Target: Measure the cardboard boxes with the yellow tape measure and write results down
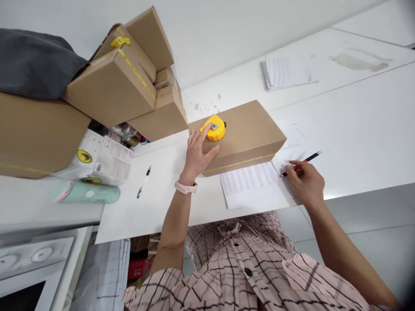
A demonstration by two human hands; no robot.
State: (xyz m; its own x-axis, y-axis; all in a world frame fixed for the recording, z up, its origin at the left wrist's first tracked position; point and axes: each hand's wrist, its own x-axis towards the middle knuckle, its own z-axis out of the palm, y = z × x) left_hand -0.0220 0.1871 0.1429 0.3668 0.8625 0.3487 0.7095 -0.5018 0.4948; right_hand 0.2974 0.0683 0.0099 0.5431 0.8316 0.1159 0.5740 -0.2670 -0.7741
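A closed cardboard box lies on the white table with a yellow tape measure on top. My left hand rests at the box's left end, fingers spread, the index fingertip against the tape measure and the thumb over the box's near edge. In my right hand is a black and red pen, its lower tip at the paper. Printed sheets with columns of figures lie partly under the box, whose body hides some of them.
Stacked cardboard boxes stand at the left, partly covered by dark cloth. Below them are a white carton with avocado pictures and a mint-green bottle. Another pen lies left of my hand; a paper stack lies at the back.
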